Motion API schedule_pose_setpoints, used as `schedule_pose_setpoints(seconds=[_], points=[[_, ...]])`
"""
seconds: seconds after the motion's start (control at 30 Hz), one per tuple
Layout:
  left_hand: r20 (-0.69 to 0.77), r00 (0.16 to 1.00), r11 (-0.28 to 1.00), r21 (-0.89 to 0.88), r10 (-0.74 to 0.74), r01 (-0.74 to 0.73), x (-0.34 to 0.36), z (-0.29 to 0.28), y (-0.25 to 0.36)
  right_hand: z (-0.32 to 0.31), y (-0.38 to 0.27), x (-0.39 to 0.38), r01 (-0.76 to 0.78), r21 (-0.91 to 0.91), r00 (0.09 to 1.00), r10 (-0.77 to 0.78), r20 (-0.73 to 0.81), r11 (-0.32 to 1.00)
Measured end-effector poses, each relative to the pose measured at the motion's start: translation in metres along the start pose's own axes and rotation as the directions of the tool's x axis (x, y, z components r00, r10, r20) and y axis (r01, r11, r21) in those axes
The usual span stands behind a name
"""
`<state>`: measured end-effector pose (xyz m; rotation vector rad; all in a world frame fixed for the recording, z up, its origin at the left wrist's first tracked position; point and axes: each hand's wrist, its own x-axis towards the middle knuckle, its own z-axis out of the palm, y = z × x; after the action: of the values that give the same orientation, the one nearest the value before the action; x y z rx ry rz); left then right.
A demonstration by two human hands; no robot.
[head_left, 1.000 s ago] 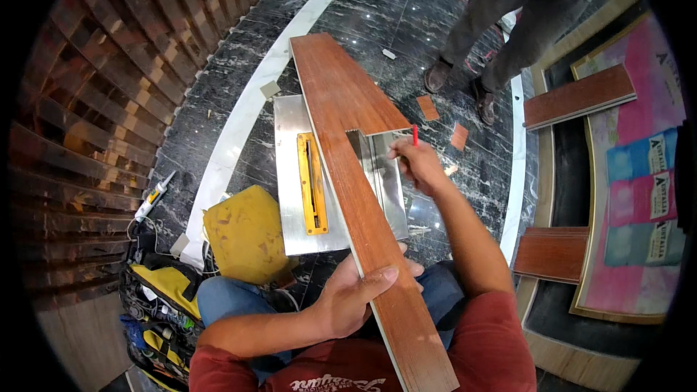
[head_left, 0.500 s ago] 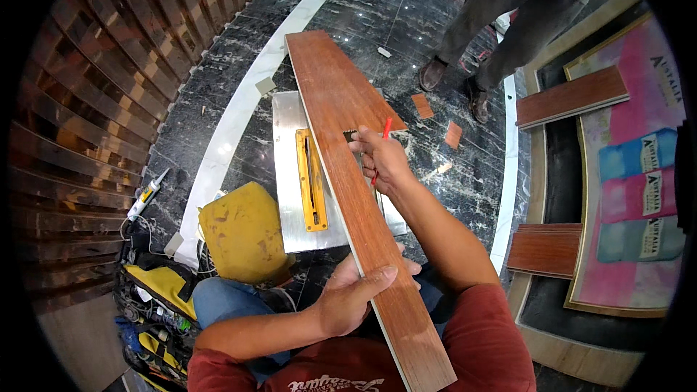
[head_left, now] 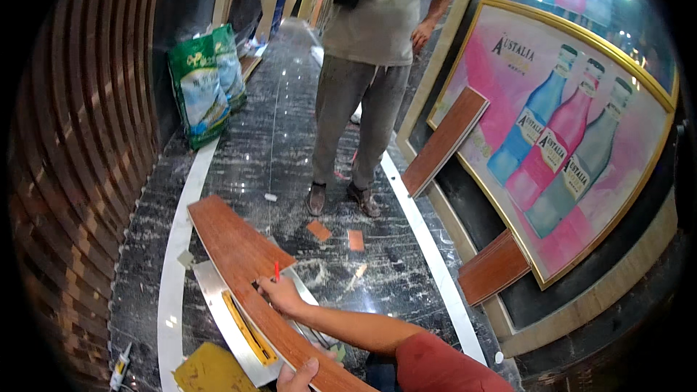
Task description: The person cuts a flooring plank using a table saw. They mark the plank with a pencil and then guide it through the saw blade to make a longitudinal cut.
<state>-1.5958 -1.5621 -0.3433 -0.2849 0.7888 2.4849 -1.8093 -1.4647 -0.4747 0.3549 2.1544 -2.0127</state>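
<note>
A long reddish-brown wood floorboard (head_left: 234, 243) slants from the far left down to the lower edge, with a small dark notch near its middle. My left hand (head_left: 298, 377) grips its near part, the thumb lying on top; the lower frame edge cuts this hand off. My right hand (head_left: 282, 296) is closed around a slim red pencil (head_left: 276, 270), its fingers at the board's edge beside the notch. Beneath the board lies a silver metal sheet (head_left: 210, 284), and on that rests a yellow spirit level (head_left: 247, 327).
A person (head_left: 367, 80) stands ahead on the dark marble floor. Two board offcuts (head_left: 318, 230) lie near their shoes. More boards (head_left: 446, 141) lean by a framed poster (head_left: 552, 131) at right. Green sacks (head_left: 200, 87), a sealant tube (head_left: 120, 368) and a yellow pad (head_left: 210, 370) are at left.
My view has tilted up, bringing the standing person and the corridor into sight. The board and both hands now appear lower in the picture; my left hand still holds the board, my right the pencil.
</note>
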Motion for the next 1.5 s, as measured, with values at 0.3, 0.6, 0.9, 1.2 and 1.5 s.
schedule_pose_setpoints(seconds=[0.3, 0.6, 0.9, 1.2, 1.5], points=[[0.010, 0.998, 0.997, 0.042, 0.069, -0.069, 0.006, 0.008, 0.006, 0.013, 0.044, 0.026, 0.367, 0.000, 0.915, -0.361, -0.182, 0.930], [-0.092, 0.995, 0.995, 0.099, 0.036, -0.027, -0.016, 0.003, 0.041, -0.110, 0.038, 0.030, 0.307, -0.588, 0.928, -0.374, 0.009, 0.748], [-0.095, 0.994, 0.988, 0.150, 0.056, -0.042, -0.039, -0.069, 0.055, -0.161, -0.023, 0.041, 0.157, -0.843, 0.834, -0.527, -0.165, 0.514], [-0.161, 0.986, 0.972, 0.224, -0.041, 0.077, -0.041, -0.129, 0.064, -0.080, -0.011, 0.118, 0.256, -0.525, 0.966, -0.240, 0.101, 0.811], [-0.314, 0.949, 0.844, 0.516, 0.024, 0.149, -0.042, -0.153, 0.045, 0.028, 0.017, 0.128, 0.352, -0.743, 0.927, -0.323, 0.192, 0.569]])
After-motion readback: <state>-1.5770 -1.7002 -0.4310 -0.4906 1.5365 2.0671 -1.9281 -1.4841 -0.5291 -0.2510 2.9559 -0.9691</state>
